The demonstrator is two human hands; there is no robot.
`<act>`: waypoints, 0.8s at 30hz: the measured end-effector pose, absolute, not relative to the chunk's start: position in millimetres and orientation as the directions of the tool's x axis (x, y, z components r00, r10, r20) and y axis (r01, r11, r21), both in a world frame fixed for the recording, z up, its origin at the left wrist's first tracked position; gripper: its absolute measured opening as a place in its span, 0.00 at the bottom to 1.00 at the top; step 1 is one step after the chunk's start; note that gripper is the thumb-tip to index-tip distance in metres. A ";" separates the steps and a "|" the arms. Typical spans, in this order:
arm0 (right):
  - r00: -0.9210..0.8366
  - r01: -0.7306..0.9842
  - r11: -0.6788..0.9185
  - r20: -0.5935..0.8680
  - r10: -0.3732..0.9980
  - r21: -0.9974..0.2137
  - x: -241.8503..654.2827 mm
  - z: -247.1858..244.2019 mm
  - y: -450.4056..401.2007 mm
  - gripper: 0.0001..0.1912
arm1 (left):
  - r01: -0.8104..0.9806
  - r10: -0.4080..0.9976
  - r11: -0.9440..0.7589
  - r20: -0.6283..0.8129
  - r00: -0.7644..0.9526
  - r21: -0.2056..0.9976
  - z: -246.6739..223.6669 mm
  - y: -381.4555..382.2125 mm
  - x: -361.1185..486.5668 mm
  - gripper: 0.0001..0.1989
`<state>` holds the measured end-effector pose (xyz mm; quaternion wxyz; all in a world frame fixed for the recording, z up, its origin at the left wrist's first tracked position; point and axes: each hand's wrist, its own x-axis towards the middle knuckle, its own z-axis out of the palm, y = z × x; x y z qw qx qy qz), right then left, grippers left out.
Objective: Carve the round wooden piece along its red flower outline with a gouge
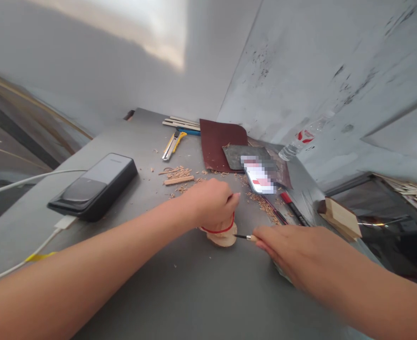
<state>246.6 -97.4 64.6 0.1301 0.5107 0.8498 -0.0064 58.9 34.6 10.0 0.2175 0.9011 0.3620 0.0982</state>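
Left grip (217, 200) clasps the wooden piece (225, 240), seemingly bracing it for the thin tool (243, 236) held in the right grip (282, 238) alongside.

A pale wooden piece (224, 240) is sitting low over the grey tabletop (180, 293), its rounded, uneven lower end flaring outward and its upper part disappearing from view. A thin red band (222, 231) is curving around it just above that flare (whether line or cord, the view is not telling). A slim tool (243, 236) is lying nearly level, its dark shaft emerging from a light handle and its tip meeting the wood's right edge.
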 end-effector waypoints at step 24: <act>-0.657 0.723 0.676 -0.162 0.736 0.143 260.5 49.1 -72.3 0.12 | 0.643 0.701 -0.612 -0.061 0.710 0.460 -1.3 33.9 65.7 0.28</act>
